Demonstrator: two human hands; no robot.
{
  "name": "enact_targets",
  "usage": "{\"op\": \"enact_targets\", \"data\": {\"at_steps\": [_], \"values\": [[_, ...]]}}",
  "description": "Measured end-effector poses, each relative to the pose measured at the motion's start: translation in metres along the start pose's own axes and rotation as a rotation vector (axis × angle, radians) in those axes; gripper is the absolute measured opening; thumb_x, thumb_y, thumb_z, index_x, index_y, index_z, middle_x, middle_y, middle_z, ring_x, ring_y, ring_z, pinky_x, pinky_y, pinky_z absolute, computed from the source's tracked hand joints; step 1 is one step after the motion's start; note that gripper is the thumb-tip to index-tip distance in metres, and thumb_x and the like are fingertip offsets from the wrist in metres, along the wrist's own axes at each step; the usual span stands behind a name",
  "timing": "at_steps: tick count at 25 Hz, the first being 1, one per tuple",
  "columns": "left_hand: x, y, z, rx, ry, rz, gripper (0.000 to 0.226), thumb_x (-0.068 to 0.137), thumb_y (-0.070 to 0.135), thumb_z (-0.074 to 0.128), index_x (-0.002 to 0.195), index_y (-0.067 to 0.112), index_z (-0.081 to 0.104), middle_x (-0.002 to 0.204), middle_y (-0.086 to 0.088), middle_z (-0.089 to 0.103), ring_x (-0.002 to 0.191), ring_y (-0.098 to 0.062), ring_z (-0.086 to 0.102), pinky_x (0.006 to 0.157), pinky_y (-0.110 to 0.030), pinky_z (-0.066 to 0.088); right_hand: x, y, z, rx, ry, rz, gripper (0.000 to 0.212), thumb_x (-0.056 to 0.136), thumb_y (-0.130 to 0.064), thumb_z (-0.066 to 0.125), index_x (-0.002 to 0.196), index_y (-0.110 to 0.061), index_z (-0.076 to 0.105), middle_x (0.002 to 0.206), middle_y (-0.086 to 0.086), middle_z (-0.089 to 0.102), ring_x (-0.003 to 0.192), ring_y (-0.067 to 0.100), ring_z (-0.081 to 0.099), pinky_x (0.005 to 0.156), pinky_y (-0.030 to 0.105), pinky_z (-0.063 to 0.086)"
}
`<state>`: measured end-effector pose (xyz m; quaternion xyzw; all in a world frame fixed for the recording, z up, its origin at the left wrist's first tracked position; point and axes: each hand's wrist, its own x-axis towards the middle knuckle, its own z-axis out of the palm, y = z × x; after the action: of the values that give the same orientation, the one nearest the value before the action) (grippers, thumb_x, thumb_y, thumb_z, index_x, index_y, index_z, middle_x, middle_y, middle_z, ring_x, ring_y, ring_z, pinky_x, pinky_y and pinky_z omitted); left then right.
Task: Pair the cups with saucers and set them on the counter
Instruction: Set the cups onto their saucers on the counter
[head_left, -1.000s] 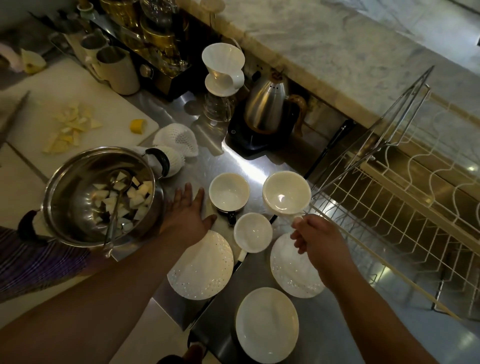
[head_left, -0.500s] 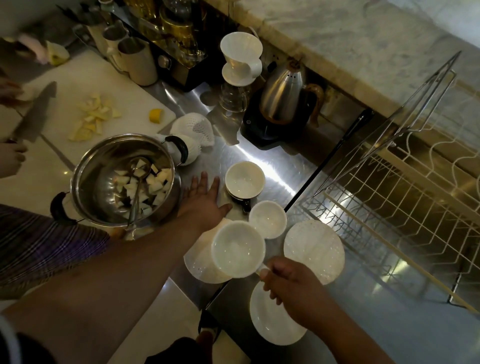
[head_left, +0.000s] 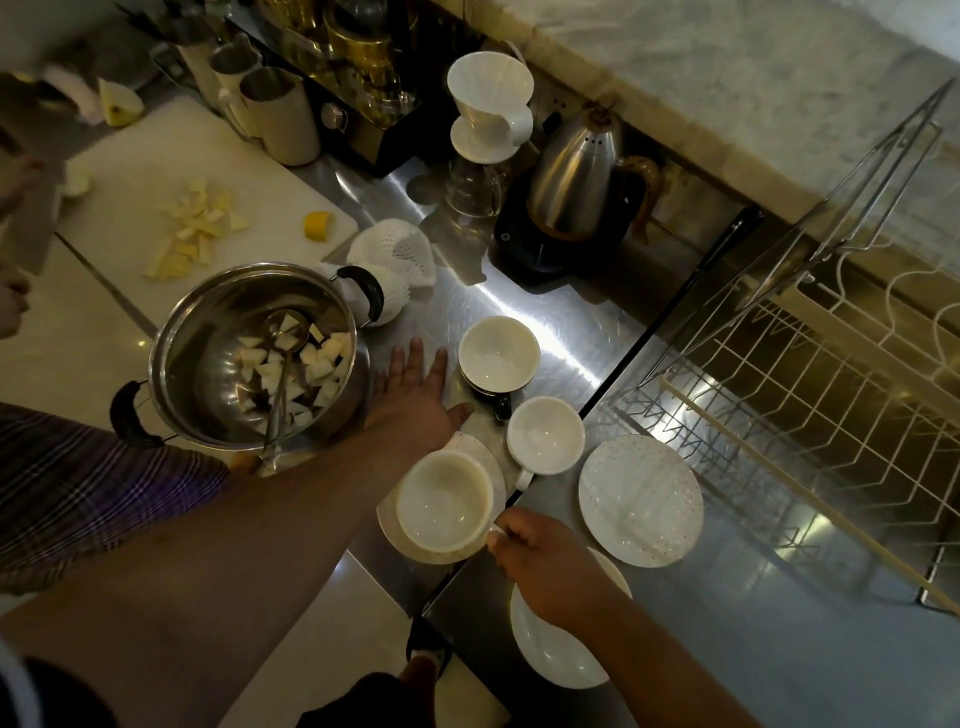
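My right hand (head_left: 550, 566) grips the handle of a white cup (head_left: 444, 506), which sits on the left dotted saucer (head_left: 485, 457). My left hand (head_left: 415, 400) lies flat and open on the steel counter, touching that saucer's far edge. A second white cup (head_left: 545, 434) stands on the counter beside it. A third white cup (head_left: 498, 351) sits farther back on something dark. A dotted saucer (head_left: 641, 499) lies bare to the right. A plain white saucer (head_left: 550, 649) lies partly under my right wrist.
A steel pot (head_left: 208, 332) with cut fruit and a ladle stands left of my left hand. A kettle (head_left: 576, 176) and a pour-over dripper (head_left: 491, 104) stand behind the cups. A wire dish rack (head_left: 805, 415) fills the right. Another person's sleeve (head_left: 78, 488) is at left.
My right hand carried the cup from beside the rack leftward and down onto the left saucer. My left hand stayed flat on the counter.
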<state>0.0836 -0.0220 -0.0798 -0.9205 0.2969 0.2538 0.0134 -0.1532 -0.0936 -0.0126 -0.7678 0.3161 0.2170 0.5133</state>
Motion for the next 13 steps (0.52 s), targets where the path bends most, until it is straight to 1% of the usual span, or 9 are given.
{"op": "enact_targets", "data": {"at_steps": [4,7,10,13], "values": [[-0.002,0.0,-0.002,-0.018,0.011,0.007,0.094,0.094,0.073,0.037,0.162,0.029,-0.013,0.17,-0.011,-0.022,0.156,-0.034,-0.018,0.126,-0.052,-0.002,0.007,0.004,0.001,-0.02,-0.014,-0.005,0.019,0.102,-0.034,0.055,0.086,-0.028,0.064,0.077,-0.004,0.066,0.069,0.005,0.062,0.067,0.017,0.048],[-0.003,0.0,-0.007,-0.057,0.014,0.01,0.095,0.094,0.071,0.043,0.163,0.029,-0.007,0.171,-0.011,-0.018,0.157,-0.034,-0.014,0.128,-0.052,0.002,0.011,0.003,0.001,-0.012,-0.02,-0.019,0.02,0.102,-0.035,0.055,0.084,-0.029,0.063,0.077,-0.004,0.066,0.07,0.005,0.062,0.068,0.019,0.048],[-0.003,0.001,-0.011,-0.093,0.037,0.013,0.096,0.093,0.068,0.051,0.163,0.027,0.0,0.172,-0.011,-0.011,0.158,-0.034,-0.01,0.128,-0.053,0.006,0.012,0.001,0.001,-0.014,-0.023,-0.023,0.018,0.102,-0.036,0.055,0.09,-0.027,0.065,0.083,-0.001,0.068,0.074,0.008,0.064,0.069,0.019,0.048],[-0.004,0.002,-0.012,-0.096,0.038,0.008,0.096,0.093,0.067,0.052,0.164,0.026,0.002,0.172,-0.011,-0.011,0.158,-0.034,-0.009,0.128,-0.053,0.007,0.012,0.001,0.001,-0.025,-0.016,-0.014,0.018,0.101,-0.038,0.056,0.091,-0.027,0.066,0.081,-0.003,0.067,0.072,0.006,0.064,0.067,0.017,0.047]]}}
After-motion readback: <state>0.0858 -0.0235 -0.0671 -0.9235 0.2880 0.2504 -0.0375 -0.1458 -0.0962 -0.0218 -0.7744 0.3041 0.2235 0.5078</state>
